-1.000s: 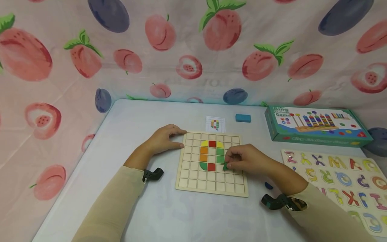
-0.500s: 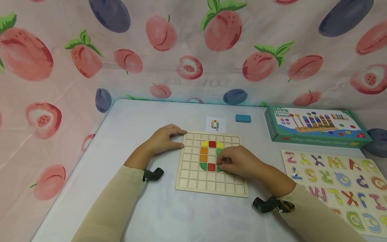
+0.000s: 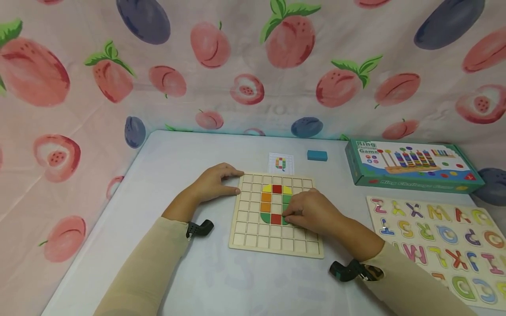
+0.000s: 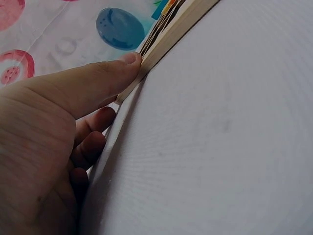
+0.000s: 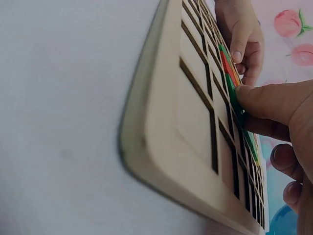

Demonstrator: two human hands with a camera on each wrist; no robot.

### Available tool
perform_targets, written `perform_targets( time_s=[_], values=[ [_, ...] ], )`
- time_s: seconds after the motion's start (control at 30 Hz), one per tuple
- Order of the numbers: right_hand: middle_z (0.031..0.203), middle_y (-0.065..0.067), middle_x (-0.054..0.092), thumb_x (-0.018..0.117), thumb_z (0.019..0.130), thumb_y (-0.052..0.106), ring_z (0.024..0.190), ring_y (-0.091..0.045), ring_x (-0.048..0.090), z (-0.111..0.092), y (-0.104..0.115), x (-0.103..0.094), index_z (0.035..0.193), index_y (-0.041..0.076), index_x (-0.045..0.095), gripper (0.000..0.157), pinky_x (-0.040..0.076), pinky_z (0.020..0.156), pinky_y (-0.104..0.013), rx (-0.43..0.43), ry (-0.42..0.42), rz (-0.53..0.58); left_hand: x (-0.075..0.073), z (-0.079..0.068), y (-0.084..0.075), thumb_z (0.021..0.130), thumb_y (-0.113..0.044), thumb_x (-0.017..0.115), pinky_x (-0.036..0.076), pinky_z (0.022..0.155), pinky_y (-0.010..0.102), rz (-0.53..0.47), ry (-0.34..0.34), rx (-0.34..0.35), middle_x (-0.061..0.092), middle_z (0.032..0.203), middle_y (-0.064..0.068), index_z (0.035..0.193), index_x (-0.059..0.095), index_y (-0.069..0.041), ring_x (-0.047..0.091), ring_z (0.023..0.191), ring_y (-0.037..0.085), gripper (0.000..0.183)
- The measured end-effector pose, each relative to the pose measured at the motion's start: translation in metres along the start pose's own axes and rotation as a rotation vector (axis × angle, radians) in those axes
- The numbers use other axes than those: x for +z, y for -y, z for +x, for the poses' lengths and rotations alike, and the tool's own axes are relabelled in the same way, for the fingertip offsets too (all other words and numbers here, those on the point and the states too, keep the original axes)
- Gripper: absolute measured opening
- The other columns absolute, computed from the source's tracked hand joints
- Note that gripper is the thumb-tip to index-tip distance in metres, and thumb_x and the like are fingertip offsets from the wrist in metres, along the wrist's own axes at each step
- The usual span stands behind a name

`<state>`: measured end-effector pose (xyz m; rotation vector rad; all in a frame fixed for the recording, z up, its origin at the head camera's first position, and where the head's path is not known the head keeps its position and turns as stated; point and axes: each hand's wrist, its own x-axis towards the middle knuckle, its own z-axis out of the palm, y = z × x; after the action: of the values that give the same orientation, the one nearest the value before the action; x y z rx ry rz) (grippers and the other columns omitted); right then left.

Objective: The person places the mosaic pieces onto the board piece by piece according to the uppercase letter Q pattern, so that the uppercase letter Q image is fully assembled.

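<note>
A square wooden grid board [image 3: 257, 241] lies on the table, with yellow, red, orange and green pieces forming a ring in its cells. My left hand [image 3: 215, 181] touches the board's left edge, thumb partway down and index finger by the far corner. In the left wrist view its thumb [image 4: 117, 73] lies against the wooden edge. My right hand [image 3: 316, 213] is over the board's right side, thumb and index finger pinching a green rounded piece [image 5: 233, 93] at the ring's lower right cell. The hand partly covers that piece and the green squares [image 3: 286, 199] above it.
Beyond the board lie a pattern card [image 3: 280, 164] with a coloured Q-like figure and a blue block [image 3: 317, 155]. A green Ring Game box [image 3: 415, 166] stands at the back right. An alphabet puzzle board [image 3: 439, 250] lies at the right, close to my right forearm.
My right hand has moved left and brought the green piece from beside the ring to its lower right cell. My left hand has stayed at the board's edge.
</note>
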<state>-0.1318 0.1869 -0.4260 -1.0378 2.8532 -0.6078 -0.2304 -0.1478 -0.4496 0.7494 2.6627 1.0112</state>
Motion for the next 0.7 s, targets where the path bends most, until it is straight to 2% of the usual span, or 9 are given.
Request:
perform_targets(
  time_s=[0.13, 0.2, 0.43, 0.53, 0.7],
  values=[
    [0.093, 0.016, 0.077, 0.090, 0.089, 0.020, 0.091, -0.006, 0.070, -0.002, 0.000, -0.001, 0.098, 0.023, 0.089, 0.010, 0.050, 0.091, -0.041, -0.021, -0.027, 0.013, 0.000, -0.001, 0.001, 0.090, -0.034, 0.089, 0.045, 0.111, 0.046, -0.002, -0.002, 0.011, 0.065, 0.135, -0.001, 0.141, 0.072, -0.020, 0.058, 0.125, 0.020, 0.055],
    [0.094, 0.017, 0.077, 0.089, 0.089, 0.019, 0.089, -0.005, 0.068, -0.004, -0.002, -0.001, 0.100, 0.023, 0.089, 0.011, 0.051, 0.089, -0.038, 0.000, -0.032, 0.077, 0.000, -0.001, 0.002, 0.090, -0.034, 0.089, 0.045, 0.110, 0.046, -0.004, -0.002, 0.017, 0.065, 0.134, -0.001, 0.141, 0.073, -0.020, 0.058, 0.124, 0.020, 0.055],
    [0.099, 0.016, 0.074, 0.087, 0.093, 0.022, 0.083, -0.012, 0.059, -0.016, -0.013, -0.004, 0.107, 0.023, 0.086, 0.014, 0.051, 0.070, -0.026, 0.095, 0.005, 0.338, 0.001, 0.000, 0.003, 0.091, -0.035, 0.089, 0.045, 0.109, 0.045, 0.002, 0.001, 0.019, 0.065, 0.133, -0.002, 0.141, 0.073, -0.020, 0.058, 0.122, 0.019, 0.055],
    [0.099, 0.013, 0.073, 0.087, 0.093, 0.023, 0.084, -0.015, 0.059, -0.023, -0.018, -0.008, 0.111, 0.021, 0.084, 0.018, 0.050, 0.070, -0.026, 0.103, 0.027, 0.399, 0.000, 0.000, 0.003, 0.091, -0.035, 0.089, 0.045, 0.108, 0.045, 0.002, 0.000, 0.014, 0.065, 0.133, -0.002, 0.141, 0.073, -0.020, 0.058, 0.121, 0.019, 0.055],
    [0.098, 0.010, 0.071, 0.088, 0.092, 0.022, 0.086, -0.017, 0.061, -0.039, -0.026, -0.017, 0.117, 0.020, 0.081, 0.026, 0.050, 0.073, -0.026, 0.133, 0.076, 0.436, 0.000, 0.000, 0.003, 0.090, -0.034, 0.089, 0.045, 0.108, 0.044, -0.001, 0.003, 0.011, 0.065, 0.132, -0.002, 0.141, 0.073, -0.020, 0.058, 0.120, 0.019, 0.055]
  ],
)
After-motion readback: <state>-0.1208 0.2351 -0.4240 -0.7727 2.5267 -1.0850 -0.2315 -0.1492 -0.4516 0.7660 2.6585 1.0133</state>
